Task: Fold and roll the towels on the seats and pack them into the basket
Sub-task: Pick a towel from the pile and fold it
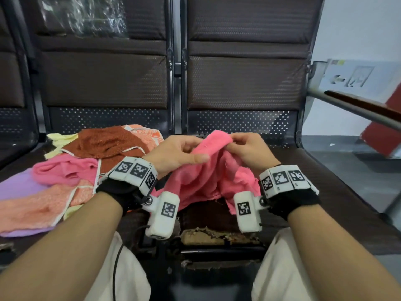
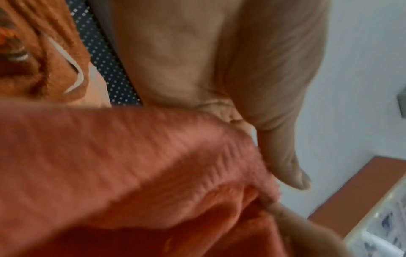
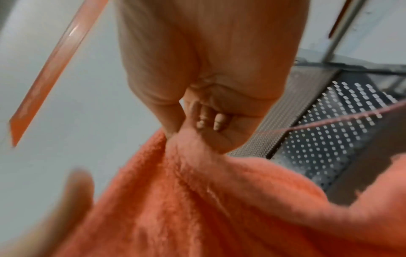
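- Your left hand [image 1: 176, 152] and right hand [image 1: 249, 148] both hold the pink towel [image 1: 208, 179] up over the seat [image 1: 325, 181] in front of you
- Left hand: fingers curled round the towel's top fold, thumb stretched across the front of the cloth
- Right hand: thumb and fingertips pinch the same top edge just beside the left; the right wrist view shows the cloth gathered under the curled fingers [image 3: 211, 120]
- The towel hangs bunched and creased from that edge, its lower part draped down onto the seat; nothing here is flat or squared yet
- I judge you are at the very start of folding this one: finding an edge and opening the cloth out
- Next move, as I read it: slide your hands apart along the top edge until each has a corner, so that the towel hangs as one sheet, then lay it flat on the seat and fold before rolling
- Keep the pinch light while sliding; the pile looks soft and will bunch if you drag it
- The pile [image 1: 65, 177] of other towels lies loose on the seat to your left, none rolled
- No basket shows in any view, so I cannot tell where the roll must go
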`<state>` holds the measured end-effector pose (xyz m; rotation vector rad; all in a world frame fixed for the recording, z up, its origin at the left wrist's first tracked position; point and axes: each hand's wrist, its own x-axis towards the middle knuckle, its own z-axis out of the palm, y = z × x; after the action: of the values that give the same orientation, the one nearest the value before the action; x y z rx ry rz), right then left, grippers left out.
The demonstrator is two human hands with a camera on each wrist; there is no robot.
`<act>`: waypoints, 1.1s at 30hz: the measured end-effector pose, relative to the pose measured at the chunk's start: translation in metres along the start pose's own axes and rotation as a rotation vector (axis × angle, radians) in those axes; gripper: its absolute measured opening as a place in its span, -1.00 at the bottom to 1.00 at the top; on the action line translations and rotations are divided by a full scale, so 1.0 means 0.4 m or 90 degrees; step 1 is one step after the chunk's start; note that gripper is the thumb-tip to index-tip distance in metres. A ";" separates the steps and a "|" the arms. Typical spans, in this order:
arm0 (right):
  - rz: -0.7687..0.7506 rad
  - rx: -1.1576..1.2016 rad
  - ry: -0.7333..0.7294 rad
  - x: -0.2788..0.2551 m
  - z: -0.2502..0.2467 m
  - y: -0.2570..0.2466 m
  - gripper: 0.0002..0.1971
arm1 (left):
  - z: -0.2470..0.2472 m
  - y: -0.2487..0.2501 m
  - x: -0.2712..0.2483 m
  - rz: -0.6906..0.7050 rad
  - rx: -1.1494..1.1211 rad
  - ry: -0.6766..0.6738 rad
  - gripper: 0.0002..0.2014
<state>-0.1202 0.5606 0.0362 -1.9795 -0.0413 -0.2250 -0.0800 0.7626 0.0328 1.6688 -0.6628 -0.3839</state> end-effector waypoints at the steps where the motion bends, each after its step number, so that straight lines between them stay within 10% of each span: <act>1: 0.021 0.069 0.006 -0.002 -0.001 -0.002 -0.88 | -0.004 -0.004 -0.003 0.000 0.046 -0.005 -0.67; 8: 0.111 0.413 0.230 0.030 -0.040 0.013 -0.78 | -0.050 -0.023 -0.028 -0.003 0.267 0.118 -0.77; 15: 0.108 0.413 0.243 0.034 -0.009 0.007 -0.92 | -0.052 0.024 -0.028 0.027 -0.074 0.373 -0.90; 20: -0.058 0.463 0.077 0.006 -0.009 -0.044 -0.88 | -0.041 0.081 -0.017 0.069 -0.408 0.357 -0.90; 28: -0.091 -0.080 0.099 0.001 0.015 -0.001 -0.76 | -0.028 0.059 0.001 0.007 -0.368 0.324 -0.81; 33: -0.151 -0.066 0.088 0.011 0.016 -0.008 -0.82 | -0.030 0.036 0.008 -0.024 -0.276 0.341 -0.81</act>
<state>-0.1153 0.5674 0.0371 -2.0566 -0.1789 -0.5264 -0.0735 0.7688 0.0496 1.2865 -0.1323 -0.0830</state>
